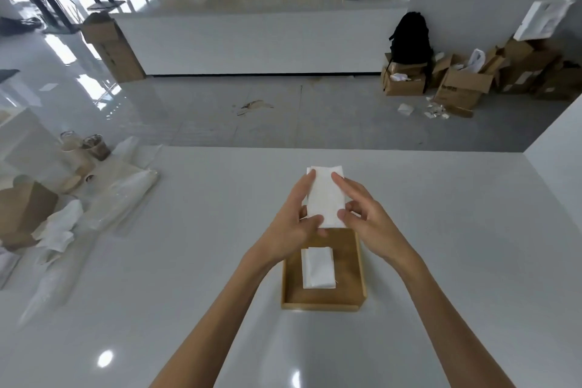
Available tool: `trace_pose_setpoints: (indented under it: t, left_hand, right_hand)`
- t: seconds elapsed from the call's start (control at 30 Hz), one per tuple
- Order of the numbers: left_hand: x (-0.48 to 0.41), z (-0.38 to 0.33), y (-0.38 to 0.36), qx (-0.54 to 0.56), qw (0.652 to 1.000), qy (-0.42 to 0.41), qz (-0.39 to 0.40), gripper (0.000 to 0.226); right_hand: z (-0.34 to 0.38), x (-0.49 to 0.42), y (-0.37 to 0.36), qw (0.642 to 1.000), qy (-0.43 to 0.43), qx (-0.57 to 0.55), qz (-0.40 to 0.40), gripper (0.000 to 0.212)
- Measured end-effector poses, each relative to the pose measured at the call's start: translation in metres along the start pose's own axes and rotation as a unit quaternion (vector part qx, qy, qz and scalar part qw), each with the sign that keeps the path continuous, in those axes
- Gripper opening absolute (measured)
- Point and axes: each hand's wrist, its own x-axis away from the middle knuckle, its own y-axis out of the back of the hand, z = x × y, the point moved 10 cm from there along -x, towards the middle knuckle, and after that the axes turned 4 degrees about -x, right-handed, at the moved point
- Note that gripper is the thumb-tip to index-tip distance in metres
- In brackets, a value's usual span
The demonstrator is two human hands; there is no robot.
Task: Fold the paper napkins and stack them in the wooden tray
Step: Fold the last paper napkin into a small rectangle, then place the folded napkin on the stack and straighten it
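White paper napkin (325, 195), folded long, is pinched on both sides by the left hand (294, 224) and right hand (367, 219), just past the wooden tray (349, 261). I think both hold it to keep the fold flat. Folded napkins (318, 268) already lie inside.

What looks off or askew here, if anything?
Little. The napkin stack sits left of centre in the wooden tray, and the held napkin shows uneven top edges. Crumpled paper clutters the table's left side.
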Motion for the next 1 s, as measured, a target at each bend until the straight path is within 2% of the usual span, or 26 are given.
trace_pose_setpoints:
  t: [0.13, 0.3, 0.43, 0.53, 0.6, 0.7, 0.83, 1.0]
  left_hand:
    - [-0.009, 0.083, -0.023, -0.062, 0.995, 0.066, 0.033, 0.086]
    - [-0.003, 0.202, -0.057, -0.068, 0.979, 0.182, 0.062, 0.094]
    - [-0.013, 0.259, -0.078, -0.115, 0.968, 0.203, 0.095, 0.092]
    - [-0.021, 0.276, -0.089, -0.183, 0.957, 0.188, 0.122, 0.086]
    - [-0.025, 0.288, -0.091, -0.187, 0.954, 0.205, 0.112, 0.077]
    - [-0.032, 0.295, -0.094, -0.216, 0.953, 0.187, 0.100, 0.085]
    - [-0.031, 0.299, -0.093, -0.241, 0.944, 0.213, 0.076, 0.083]
    - [-0.030, 0.293, -0.086, -0.255, 0.947, 0.194, 0.016, 0.077]
  right_hand:
    - [-0.080, 0.002, -0.028, 0.996, -0.049, 0.070, 0.018, 0.067]
    - [-0.179, 0.011, -0.064, 0.986, -0.136, 0.085, 0.051, 0.068]
    - [-0.249, 0.015, -0.079, 0.972, -0.197, 0.112, 0.054, 0.066]
    - [-0.277, 0.010, -0.088, 0.963, -0.211, 0.154, 0.072, 0.067]
    - [-0.285, 0.004, -0.090, 0.965, -0.197, 0.162, 0.058, 0.062]
    - [-0.295, -0.001, -0.086, 0.969, -0.183, 0.168, 0.016, 0.052]
    - [-0.301, 0.008, -0.088, 0.943, -0.200, 0.265, 0.005, 0.062]
    - [-0.287, 0.018, -0.081, 0.944, -0.195, 0.262, -0.054, 0.063]
